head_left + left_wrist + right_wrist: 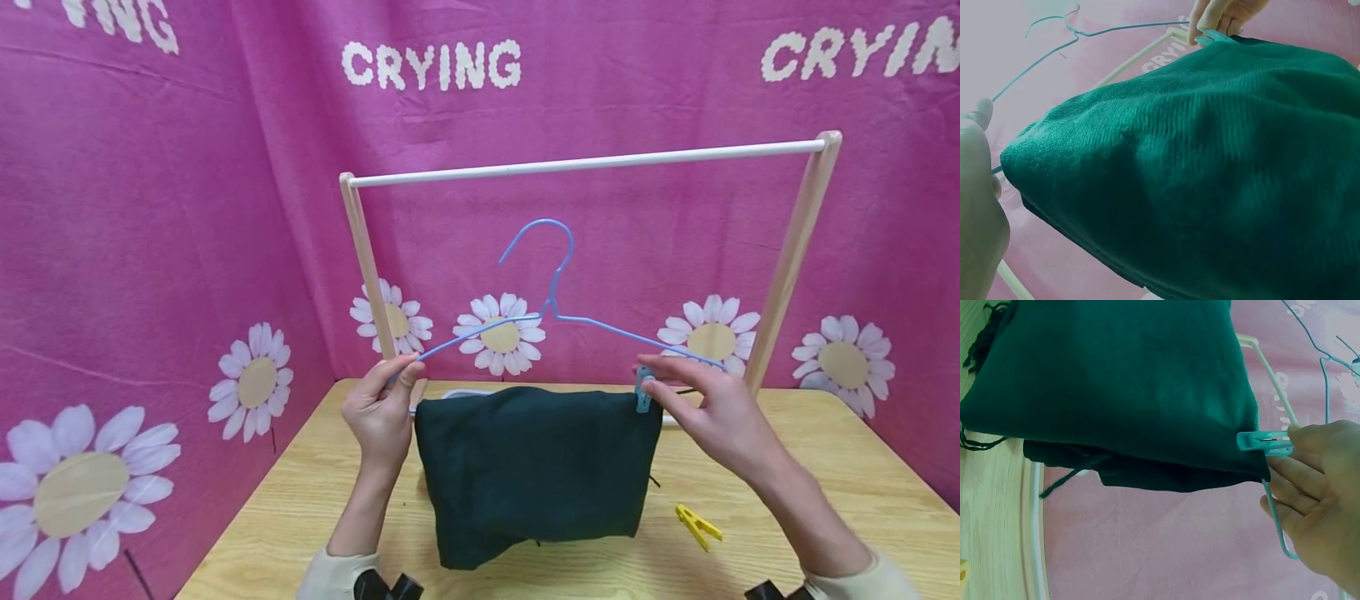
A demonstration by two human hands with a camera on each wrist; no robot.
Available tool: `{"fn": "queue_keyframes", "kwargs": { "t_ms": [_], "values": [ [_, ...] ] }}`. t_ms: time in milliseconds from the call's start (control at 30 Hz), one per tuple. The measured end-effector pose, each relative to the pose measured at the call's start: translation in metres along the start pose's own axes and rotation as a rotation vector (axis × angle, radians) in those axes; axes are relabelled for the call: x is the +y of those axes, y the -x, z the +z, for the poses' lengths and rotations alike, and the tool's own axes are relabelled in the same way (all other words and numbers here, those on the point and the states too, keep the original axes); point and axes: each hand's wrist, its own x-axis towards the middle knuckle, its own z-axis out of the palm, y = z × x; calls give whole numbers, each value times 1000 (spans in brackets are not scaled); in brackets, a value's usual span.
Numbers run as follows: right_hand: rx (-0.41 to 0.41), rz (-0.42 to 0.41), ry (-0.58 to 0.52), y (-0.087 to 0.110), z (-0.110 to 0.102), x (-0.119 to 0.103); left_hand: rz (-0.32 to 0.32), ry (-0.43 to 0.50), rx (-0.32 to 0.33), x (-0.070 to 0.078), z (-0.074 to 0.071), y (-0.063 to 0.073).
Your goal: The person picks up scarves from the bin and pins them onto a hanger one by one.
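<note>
Right hand (723, 419) pinches the clothespin (642, 393) on the green cloth (536, 467).

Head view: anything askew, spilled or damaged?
Slightly askew: the dark green cloth on the blue hanger has an uneven lower edge, lowest at its left corner. A light-blue peg sits at its right end; no peg shows at the left. A yellow peg lies loose on the table. No spill or damage visible.

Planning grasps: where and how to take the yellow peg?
Yellow peg: pinch across its two splayed legs, probably from above and the near right. It lies on the table with the legs spreading that way, its narrow end pointing away and left.
</note>
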Motion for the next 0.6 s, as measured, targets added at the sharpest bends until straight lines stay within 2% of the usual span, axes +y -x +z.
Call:
{"fn": "queue_keyframes", "kwargs": {
  "t_ms": [233, 333, 600],
  "values": [
    [89, -80, 17, 3, -3, -1, 2, -15, 14, -5, 0, 0],
    [114, -84, 13, 4, -8, -2, -3, -21, 14, -6, 0, 0],
    [77, -36, -59, 13, -23, 1, -16, -25, 6, -7, 0, 1]
  ]
}}
